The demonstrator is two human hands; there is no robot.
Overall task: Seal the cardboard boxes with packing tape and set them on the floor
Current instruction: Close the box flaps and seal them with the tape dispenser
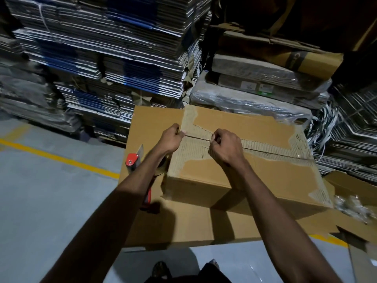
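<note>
Person stands over a brown cardboard box with a badly torn top skin [255, 160], corrugation exposed along the centre seam. It sits on a larger flat brown cardboard carton [183, 225], toward that carton's far right side, not yet on the grey floor with the yellow line [51, 180].

Left hand [170, 138] is at the seam's left end, fingers curled, apparently pinching a strip of clear packing tape [197, 138]. Right hand [225, 148] is curled at mid-seam, pinching what looks like the same strip's other end. The strip is thin and glossy; exact finger contact is hard to read.

Red-handled tape dispenser [135, 160] stands on the lower carton's left edge, beside the box's left end, held by neither hand.

Risks, as judged:
- Torn liner gives poor adhesion; tape bonds to loose fluting and may peel off with the paper.
- Strip held in the air between two pinches can twist or fold onto itself before it lands.
- Flaps show a visible gap along the seam; taping without pressing them together leaves the box unsealed.
- Strip covers only the left part of the seam; the right stretch stays open unless more goes on.
- Dispenser close to the carton edge: a forearm nudge could tip it to the floor.
</note>
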